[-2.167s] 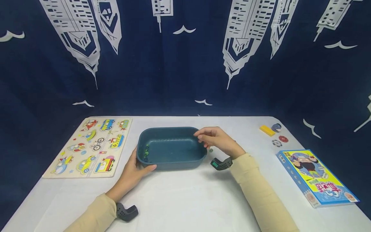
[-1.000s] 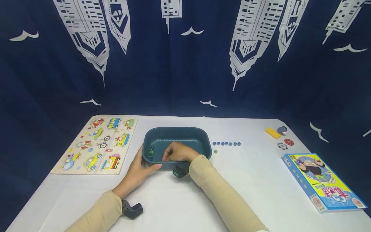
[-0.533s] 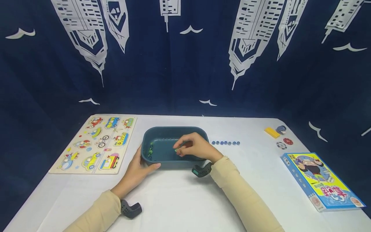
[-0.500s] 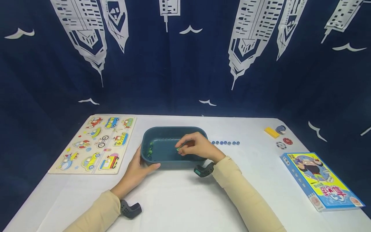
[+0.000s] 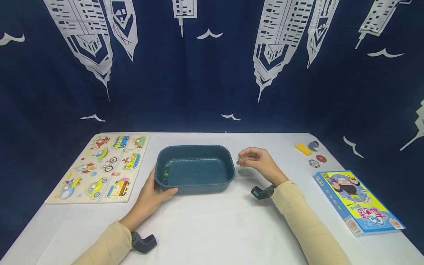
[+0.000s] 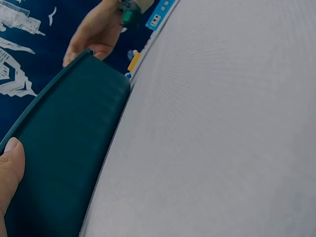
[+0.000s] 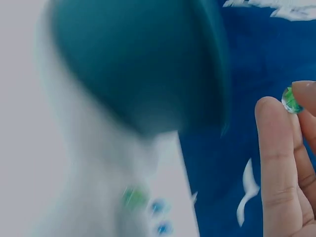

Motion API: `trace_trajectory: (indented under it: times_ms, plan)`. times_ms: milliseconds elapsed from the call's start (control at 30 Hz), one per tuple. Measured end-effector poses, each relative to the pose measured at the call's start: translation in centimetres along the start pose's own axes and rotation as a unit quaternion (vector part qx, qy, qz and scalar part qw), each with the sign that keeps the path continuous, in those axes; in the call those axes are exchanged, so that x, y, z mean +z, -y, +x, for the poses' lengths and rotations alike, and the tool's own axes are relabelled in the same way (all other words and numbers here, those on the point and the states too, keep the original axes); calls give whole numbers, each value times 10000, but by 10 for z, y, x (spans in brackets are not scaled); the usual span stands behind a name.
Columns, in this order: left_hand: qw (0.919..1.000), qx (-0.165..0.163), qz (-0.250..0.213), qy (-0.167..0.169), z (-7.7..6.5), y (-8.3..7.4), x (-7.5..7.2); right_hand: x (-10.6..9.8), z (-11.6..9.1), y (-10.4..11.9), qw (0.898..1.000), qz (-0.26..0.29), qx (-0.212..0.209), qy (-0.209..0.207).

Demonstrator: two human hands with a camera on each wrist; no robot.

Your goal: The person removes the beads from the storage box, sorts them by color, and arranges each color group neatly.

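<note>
In the head view my left hand (image 5: 149, 197) grips the near left corner of a dark teal plastic bin (image 5: 195, 188); the left wrist view shows its thumb (image 6: 14, 160) at the rim. Several green and dark marbles (image 5: 166, 174) lie along the bin's left end. Just beyond the right rim, my right hand (image 5: 260, 163) pinches a clear marble with green inside (image 7: 291, 100) between thumb and finger. Below that hand, another green marble (image 5: 240, 171) rests on the table. Blue marbles (image 7: 159, 207) appear blurred beside it in the right wrist view; in the head view, the hand hides the blue row.
A wooden vehicle puzzle board (image 5: 97, 169) lies left of the bin. At the right are a blue and yellow game box (image 5: 359, 202), a yellow block (image 5: 303, 149), a small blue-grey figure (image 5: 313, 145), a red chip (image 5: 321, 158) and a black-and-white chip (image 5: 313, 163). A navy curtain (image 5: 198, 92) hangs behind.
My right hand reached into the bin, came up pinching a green marble, and carried it rightward past the rim. My left hand has kept its grip on the bin. The head view shifted slightly.
</note>
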State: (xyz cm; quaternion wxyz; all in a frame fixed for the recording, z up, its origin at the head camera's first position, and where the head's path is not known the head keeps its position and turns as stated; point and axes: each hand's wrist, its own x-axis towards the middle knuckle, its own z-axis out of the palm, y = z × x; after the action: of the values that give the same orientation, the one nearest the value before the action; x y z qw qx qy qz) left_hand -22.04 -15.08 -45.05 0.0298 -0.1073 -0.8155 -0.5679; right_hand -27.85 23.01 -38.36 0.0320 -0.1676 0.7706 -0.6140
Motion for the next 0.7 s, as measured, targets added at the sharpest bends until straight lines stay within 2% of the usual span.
trace_trajectory:
  times_ms: [167,367,500,700]
  plan:
    - [10000,-1,11,-13,-1,0,-1,-16,-4,-21,9982,-425,391,-186]
    - [10000,51,37,-8,-1,0,-1,-23,-7,-40,9934,-827,779,-177]
    - [10000,85,-18,18,0,0,-1,-23,-10,-48,9892,-1164,868,-185]
    - [9999,119,-5,22,0,-1,-1,-20,-11,-52,9805,-1807,740,-224]
